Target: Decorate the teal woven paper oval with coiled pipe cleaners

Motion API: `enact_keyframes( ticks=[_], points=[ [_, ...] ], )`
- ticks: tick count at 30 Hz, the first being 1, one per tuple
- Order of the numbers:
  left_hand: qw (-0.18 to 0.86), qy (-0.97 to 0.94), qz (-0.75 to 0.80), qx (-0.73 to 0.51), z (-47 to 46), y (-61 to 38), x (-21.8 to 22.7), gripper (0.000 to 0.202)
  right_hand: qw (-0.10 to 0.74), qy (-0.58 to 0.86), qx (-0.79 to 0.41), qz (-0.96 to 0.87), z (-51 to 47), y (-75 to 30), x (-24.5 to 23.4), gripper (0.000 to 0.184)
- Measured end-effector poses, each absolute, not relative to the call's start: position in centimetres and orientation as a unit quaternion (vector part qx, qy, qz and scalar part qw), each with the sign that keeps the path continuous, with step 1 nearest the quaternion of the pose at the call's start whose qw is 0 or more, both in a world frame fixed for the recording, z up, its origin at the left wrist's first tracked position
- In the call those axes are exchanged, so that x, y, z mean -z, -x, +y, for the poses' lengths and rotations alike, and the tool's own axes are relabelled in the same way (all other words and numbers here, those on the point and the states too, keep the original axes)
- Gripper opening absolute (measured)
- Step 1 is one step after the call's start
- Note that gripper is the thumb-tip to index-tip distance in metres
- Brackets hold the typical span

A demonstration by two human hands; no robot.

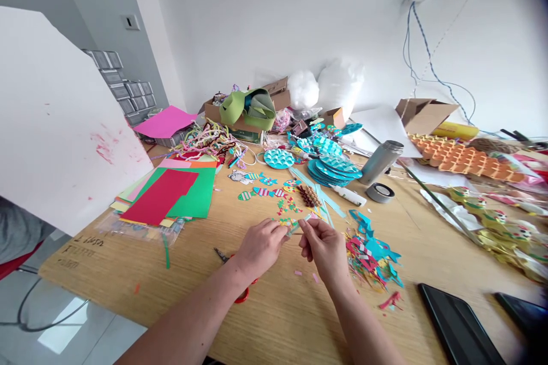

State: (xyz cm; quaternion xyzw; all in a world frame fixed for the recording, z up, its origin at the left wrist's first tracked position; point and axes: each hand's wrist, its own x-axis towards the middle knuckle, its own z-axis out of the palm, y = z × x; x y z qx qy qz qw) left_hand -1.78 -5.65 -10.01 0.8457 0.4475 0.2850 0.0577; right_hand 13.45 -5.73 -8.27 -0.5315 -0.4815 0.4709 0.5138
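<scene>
My left hand (pixel 262 244) is closed at the table's middle, fingertips curled down near a small light green-blue piece (pixel 294 230); whatever it grips is hidden. Close beside it, my right hand (pixel 324 246) pinches a small pale strip (pixel 307 218) between thumb and fingers. Red-handled scissors (pixel 243 296) lie partly under my left forearm. Just beyond the hands are small colourful paper cutouts (pixel 287 205), striped paper fish (pixel 263 191) and a brown pine cone (pixel 308 196). A heap of paper scraps (pixel 372 254) sits right of my right hand.
Coloured paper sheets (pixel 171 197) and a large white board (pixel 64 120) stand left. Blue scalloped plates (pixel 331 171), a white glue bottle (pixel 349 195), a steel flask (pixel 382 161) and its lid (pixel 381 193) are beyond. Egg trays (pixel 464 159) and a black phone (pixel 458 325) lie right.
</scene>
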Motion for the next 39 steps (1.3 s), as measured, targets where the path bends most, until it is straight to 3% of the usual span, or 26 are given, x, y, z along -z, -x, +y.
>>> enact_keyframes(
  ticks=[9,20,22,26,32,39],
  points=[
    [0.112,-0.827,0.445,-0.323,-5.5,1.9,9.8,0.024,0.552,0.463,-0.487,-0.494,-5.8,-13.3,8.5,0.029],
    [0.523,-0.552,0.5,-0.414,-4.3,2.5,10.0,0.035,0.496,0.403,-0.504,-0.582,-6.3,-13.7,8.7,0.026],
    [0.554,-0.524,0.495,-0.418,-4.1,2.5,10.3,0.037,0.491,0.411,-0.504,-0.58,-6.0,-13.8,8.8,0.027],
    [0.492,-0.564,0.487,-0.45,-4.3,2.3,10.4,0.032,0.502,0.428,-0.501,-0.559,-5.5,-14.1,8.6,0.028],
    [0.273,-0.652,0.515,-0.486,-4.9,2.2,9.8,0.021,0.527,0.454,-0.525,-0.489,-5.3,-14.0,8.5,0.036],
    [0.122,-0.755,0.504,-0.401,-5.4,2.1,9.9,0.022,0.525,0.474,-0.528,-0.469,-5.6,-13.2,9.0,0.037]
  ],
)
